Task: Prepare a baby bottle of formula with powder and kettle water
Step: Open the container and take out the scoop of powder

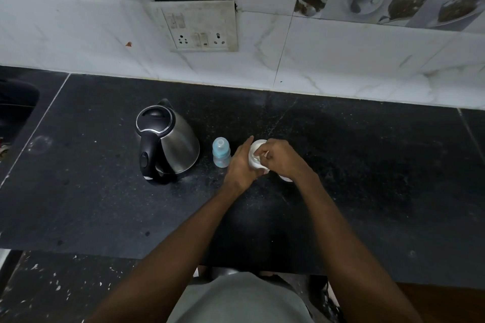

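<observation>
On the dark bench (105,191) the kettle (168,141) stood left of the capped baby bottle (221,152), both within reach for mixing. My left hand (242,162) curled round the white powder tub (256,156) to steady it, while my right hand (279,156), bent over its mouth, pinched what looked like a scoop handle.

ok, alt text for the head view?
Both hands, left and right, work at a small white tub on a black counter. A capped baby bottle stands left of it, then a steel kettle.
</observation>
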